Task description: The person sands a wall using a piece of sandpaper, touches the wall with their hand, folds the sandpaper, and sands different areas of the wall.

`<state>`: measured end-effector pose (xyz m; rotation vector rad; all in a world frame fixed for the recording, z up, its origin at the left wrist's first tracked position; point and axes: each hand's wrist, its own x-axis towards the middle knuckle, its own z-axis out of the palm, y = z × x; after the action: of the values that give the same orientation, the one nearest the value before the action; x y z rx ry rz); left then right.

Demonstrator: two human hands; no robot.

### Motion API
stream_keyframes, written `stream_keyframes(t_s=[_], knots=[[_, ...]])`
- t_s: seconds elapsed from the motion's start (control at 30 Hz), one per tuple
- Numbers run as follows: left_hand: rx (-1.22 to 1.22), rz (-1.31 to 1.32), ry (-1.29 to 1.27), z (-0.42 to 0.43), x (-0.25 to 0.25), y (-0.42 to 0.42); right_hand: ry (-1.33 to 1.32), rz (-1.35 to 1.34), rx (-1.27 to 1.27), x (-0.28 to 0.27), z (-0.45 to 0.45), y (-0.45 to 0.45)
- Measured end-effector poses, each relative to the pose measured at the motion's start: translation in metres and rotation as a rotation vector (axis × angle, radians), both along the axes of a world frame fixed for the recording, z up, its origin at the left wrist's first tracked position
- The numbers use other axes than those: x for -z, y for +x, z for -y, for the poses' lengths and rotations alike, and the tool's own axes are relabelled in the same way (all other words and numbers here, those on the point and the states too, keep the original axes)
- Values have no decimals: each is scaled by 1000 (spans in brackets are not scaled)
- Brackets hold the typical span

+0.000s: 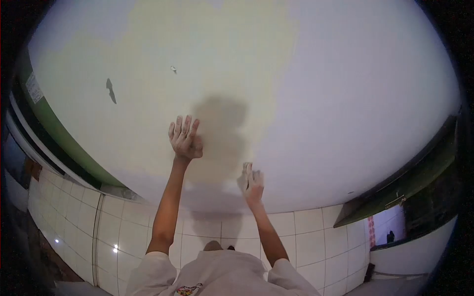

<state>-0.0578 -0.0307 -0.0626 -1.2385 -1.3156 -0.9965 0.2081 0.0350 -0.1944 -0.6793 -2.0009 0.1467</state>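
Note:
A large wall fills the view in front of me, pale yellow at the left and middle and whitish lilac at the right. My left hand is up at the wall with its fingers stretched and apart, and nothing shows in it. Lower and to the right, my right hand is close to the wall, its fingers bent together and whitish, as if dusty. Whatever it may hold is hidden by the fingers. A dark shadow falls on the wall between the hands.
A dark chipped mark and a small chip show on the wall. A green door frame stands at the left, and a dark green door at the right. White tiles cover the floor below.

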Motion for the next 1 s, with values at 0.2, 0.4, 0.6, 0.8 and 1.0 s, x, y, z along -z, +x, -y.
stream_keyframes(t_s=[0.2,0.4,0.6,0.8,1.0], knots=[[6,-7,-24,3,0,-1,-270,356,33,74,26,40],[-9,8,-24,3,0,1,122,-131,21,-103,12,14],[10,5,-20,2,-1,0,280,-226,76,-197,-11,-12],[20,-24,-33,1,3,-4,278,-86,94,-80,-21,-32],[34,-18,-51,4,2,-3,186,125,36,50,-2,-1]])
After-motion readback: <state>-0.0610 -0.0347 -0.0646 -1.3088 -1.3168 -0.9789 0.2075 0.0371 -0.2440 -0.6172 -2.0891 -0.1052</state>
